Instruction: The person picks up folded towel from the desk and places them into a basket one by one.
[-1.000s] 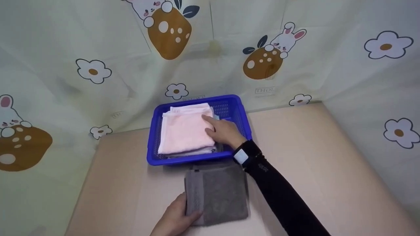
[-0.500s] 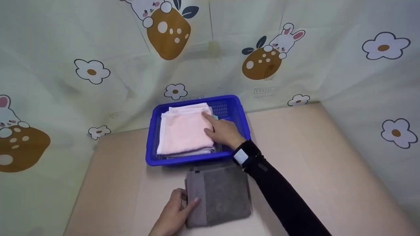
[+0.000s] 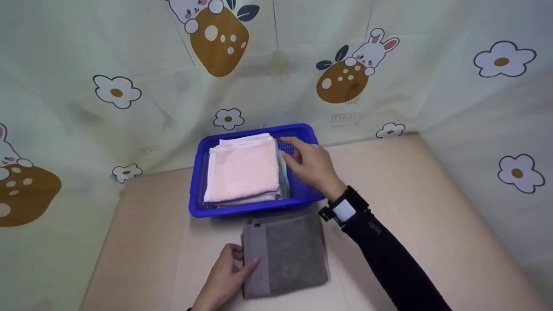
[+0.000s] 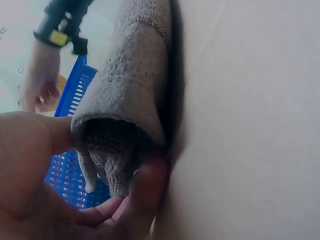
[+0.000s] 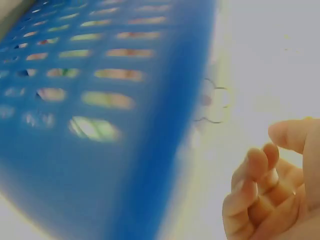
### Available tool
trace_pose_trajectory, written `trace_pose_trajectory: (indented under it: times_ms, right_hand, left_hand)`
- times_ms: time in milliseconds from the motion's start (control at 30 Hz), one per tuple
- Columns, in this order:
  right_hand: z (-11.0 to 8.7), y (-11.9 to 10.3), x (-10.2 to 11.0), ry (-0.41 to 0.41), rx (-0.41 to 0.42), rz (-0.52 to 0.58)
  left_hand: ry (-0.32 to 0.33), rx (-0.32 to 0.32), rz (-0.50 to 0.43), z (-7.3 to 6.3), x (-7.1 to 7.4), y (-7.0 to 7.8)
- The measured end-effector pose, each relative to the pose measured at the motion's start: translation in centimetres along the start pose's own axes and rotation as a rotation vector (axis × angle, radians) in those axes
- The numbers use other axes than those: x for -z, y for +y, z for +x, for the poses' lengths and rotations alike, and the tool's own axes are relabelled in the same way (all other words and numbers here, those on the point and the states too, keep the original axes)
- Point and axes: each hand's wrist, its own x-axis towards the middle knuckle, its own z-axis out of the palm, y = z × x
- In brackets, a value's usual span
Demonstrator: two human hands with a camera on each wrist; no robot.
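On the table in front lies a folded grey towel (image 3: 296, 255). My left hand (image 3: 222, 274) pinches its left edge, thumb on top and fingers underneath; the left wrist view looks into the open end of the fold. Behind the towel stands a blue plastic basket (image 3: 196, 179) holding a stack of folded towels, a pink towel (image 3: 244, 172) uppermost. Edges of greenish and grey cloth show below the pink one. Over the basket's right side is my right hand (image 3: 313, 166), fingers loosely bent and holding nothing. Its bare fingers also show beside the basket wall in the right wrist view.
The beige tabletop (image 3: 389, 207) extends to both sides of the basket. A pale curtain (image 3: 276, 95) printed with rabbits and flowers hangs along the back and sides, right behind the basket. A black sleeve (image 3: 397, 263) covers the right forearm.
My right hand has come off the pink towel and moved to the right and up. My left hand has stayed at the grey towel's left edge, its grip shifted slightly upward.
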Motion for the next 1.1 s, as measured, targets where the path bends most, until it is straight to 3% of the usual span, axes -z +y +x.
trace_pose_trajectory:
  times_ms: [233, 467, 600, 767, 833, 1100]
  right_hand:
    - [-6.6, 1.2, 2.3, 0.206, 0.113, -0.091]
    - [-12.0, 3.6, 1.6, 0.193, 0.117, -0.191]
    - [-14.2, 3.4, 0.2, 0.075, 0.084, -0.25]
    - [-15.6, 2.4, -1.1, -0.28, -0.114, -0.241]
    - [-16.0, 2.4, -1.6, -0.379, -0.174, -0.213]
    - [-16.0, 2.8, -2.6, -0.489, -0.198, -0.085]
  left_hand:
    - [-0.031, -0.071, 0.08, 1.8, 0.9, 0.5]
    - [-0.041, -0.089, 0.243, 2.4, 1.9, 1.0]
    - [-0.05, -0.109, 0.329, 1.9, 2.0, 1.0]
    - [-0.082, -0.134, 0.307, 1.8, 1.8, 1.1]
    - [-0.113, -0.15, 0.276, 2.0, 1.6, 1.1]
    - [-0.155, -0.208, 0.227, 2.4, 1.2, 0.7]
